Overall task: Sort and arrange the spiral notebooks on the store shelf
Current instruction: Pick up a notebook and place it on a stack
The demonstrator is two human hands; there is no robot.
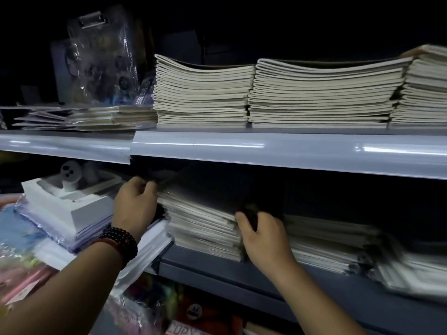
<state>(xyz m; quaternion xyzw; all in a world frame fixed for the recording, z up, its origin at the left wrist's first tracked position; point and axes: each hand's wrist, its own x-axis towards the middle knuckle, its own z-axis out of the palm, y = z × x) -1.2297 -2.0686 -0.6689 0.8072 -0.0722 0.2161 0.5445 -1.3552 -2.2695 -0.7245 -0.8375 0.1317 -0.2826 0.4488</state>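
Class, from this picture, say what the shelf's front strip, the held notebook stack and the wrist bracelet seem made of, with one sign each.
Front strip: glossy plastic probably, given its streaked highlights. Notebook stack: matte paper, cream page edges under a dark cover. Bracelet: dark polished beads, material unclear.

hidden: left hand (135,201) fingertips behind notebook stack (203,226); blurred: lower-left packets (21,269); cropped: upper far-right stack (425,93)

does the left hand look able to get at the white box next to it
Probably yes: the white box sits just beside the left hand with nothing between them, but its fingers are curled on the notebook stack and must let go first.
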